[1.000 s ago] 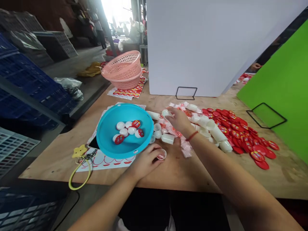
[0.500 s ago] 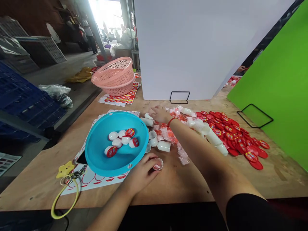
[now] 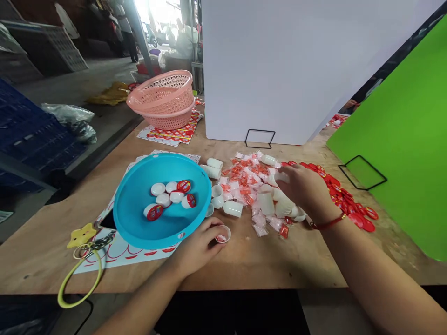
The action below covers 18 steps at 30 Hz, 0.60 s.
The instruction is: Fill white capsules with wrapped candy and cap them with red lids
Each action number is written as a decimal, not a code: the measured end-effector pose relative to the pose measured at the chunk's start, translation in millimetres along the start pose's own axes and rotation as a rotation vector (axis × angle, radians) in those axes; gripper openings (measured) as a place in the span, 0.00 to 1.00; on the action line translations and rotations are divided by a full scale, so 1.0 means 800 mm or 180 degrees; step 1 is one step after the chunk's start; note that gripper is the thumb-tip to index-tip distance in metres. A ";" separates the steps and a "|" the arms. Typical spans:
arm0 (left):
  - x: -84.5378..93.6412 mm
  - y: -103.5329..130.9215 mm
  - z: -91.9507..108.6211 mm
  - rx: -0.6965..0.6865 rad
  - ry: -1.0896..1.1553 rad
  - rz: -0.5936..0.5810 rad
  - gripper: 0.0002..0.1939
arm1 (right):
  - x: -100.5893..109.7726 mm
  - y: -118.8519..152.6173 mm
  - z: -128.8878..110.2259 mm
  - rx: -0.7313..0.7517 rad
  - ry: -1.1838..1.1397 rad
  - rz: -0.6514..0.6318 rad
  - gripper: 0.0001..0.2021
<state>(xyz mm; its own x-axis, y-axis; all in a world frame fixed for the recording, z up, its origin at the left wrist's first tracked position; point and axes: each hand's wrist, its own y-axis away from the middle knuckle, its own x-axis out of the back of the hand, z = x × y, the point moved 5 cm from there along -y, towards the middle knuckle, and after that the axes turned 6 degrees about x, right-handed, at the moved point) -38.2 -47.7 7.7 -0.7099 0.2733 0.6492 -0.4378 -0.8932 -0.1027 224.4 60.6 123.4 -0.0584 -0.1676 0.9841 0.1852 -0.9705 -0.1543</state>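
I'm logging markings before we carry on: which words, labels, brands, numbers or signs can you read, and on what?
None can be read.
Printed labels on the red-topped cups in the blue basin: too small and blurred.
Red discs in the pile: too small to read.
Red-patterned sheet under the pink baskets: any lettering too small.
White sheet under the basin: red outlines, no legible words.

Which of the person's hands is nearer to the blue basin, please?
Left. The left hand is close beside the blue basin, holding a white cup; the right hand is well off to the basin's right, at the white cups.
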 end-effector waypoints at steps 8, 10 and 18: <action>-0.002 0.004 -0.001 0.0041 0.0114 -0.0033 0.12 | -0.088 -0.194 -0.126 0.0394 -0.1925 -0.0225 0.17; -0.003 0.006 -0.003 0.0066 0.0153 -0.0044 0.12 | -0.118 -0.224 -0.151 0.0315 -0.1964 -0.0426 0.14; -0.002 0.005 -0.005 0.0111 0.0144 -0.0015 0.10 | -0.144 -0.252 -0.149 0.0375 -0.1791 -0.0716 0.16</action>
<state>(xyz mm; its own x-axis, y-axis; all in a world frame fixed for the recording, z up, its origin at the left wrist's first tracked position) -41.3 -50.2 3.3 -0.7324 0.2928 0.6147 -0.4222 -0.9036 -0.0727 77.3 254.6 30.9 0.4121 0.1872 0.8917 0.3375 -0.9404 0.0415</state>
